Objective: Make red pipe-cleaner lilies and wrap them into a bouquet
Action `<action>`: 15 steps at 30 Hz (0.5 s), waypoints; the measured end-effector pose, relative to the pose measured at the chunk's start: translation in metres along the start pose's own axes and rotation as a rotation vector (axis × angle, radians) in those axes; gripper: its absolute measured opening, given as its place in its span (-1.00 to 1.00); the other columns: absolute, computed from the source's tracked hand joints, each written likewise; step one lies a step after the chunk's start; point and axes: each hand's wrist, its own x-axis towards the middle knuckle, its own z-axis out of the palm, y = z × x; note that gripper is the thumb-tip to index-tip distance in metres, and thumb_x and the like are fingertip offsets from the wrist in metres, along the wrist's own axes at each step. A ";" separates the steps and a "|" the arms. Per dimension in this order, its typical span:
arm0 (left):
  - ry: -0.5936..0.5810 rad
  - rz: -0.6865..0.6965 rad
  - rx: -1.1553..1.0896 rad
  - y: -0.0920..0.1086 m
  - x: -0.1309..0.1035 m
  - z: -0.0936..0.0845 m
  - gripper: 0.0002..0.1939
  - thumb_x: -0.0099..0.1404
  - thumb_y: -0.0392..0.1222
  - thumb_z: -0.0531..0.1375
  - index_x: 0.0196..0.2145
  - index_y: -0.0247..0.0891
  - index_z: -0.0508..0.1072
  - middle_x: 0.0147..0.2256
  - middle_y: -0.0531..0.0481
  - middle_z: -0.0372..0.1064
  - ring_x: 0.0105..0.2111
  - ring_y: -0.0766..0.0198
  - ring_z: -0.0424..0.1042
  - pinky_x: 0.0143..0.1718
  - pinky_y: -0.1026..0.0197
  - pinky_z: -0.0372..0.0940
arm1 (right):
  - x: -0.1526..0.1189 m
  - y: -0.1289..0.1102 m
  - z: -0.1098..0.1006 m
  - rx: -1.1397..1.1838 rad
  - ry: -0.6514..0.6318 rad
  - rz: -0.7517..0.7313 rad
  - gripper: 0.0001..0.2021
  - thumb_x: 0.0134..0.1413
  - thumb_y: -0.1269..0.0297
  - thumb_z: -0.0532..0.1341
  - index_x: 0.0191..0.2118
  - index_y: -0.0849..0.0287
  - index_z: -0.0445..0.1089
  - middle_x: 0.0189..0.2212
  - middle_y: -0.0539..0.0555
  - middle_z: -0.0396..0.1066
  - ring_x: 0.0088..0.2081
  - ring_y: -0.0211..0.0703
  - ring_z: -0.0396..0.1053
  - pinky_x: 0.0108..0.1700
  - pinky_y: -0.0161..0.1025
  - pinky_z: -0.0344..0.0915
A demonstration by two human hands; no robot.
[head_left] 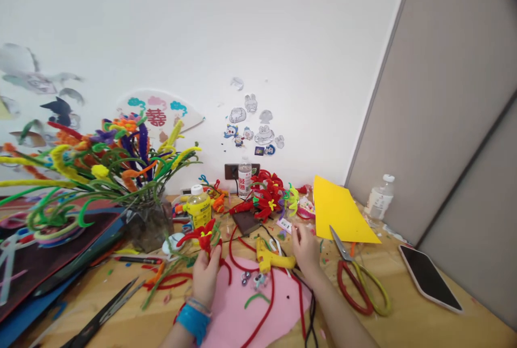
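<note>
craft workspace, pipe-cleaner flowers [205,240], scissors [348,256]

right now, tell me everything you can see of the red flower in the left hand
The bright red, fuzzy flower looks made of pipe cleaner, with pointed petals, one stretching leftward, and yellow bits near its centre. The bare left hand grips it low, bloom upward, in front of the yellow-labelled plastic bottle. Green fuzzy strands show beside it; whether they join it is unclear.

A fuzzy red flower [205,241] with a yellow centre and spread petals is left of lower centre; a yellow glue gun [265,259] lies at lower centre.
</note>
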 end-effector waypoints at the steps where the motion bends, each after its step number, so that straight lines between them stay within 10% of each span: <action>1: -0.007 0.021 0.010 -0.001 0.001 0.000 -0.63 -0.22 0.06 0.31 -0.61 -0.25 0.28 -0.63 0.15 0.22 -0.60 0.37 0.22 -0.54 0.31 0.20 | 0.001 0.005 0.001 -0.018 0.028 0.036 -0.65 0.21 0.20 -0.14 -0.35 0.20 0.33 -0.51 0.08 0.42 -0.47 -0.15 0.37 -0.45 -0.32 0.11; 15: 0.005 0.229 0.169 -0.006 -0.003 0.004 -0.71 -0.09 0.02 0.22 -0.64 -0.27 0.35 -0.69 0.15 0.19 -0.64 0.35 0.19 -0.57 0.30 0.16 | -0.009 0.004 0.001 -0.078 0.181 0.021 -0.61 0.13 0.10 -0.06 -0.64 0.15 0.15 -0.74 -0.06 0.12 -0.65 -0.27 0.09 -0.53 -0.32 -0.08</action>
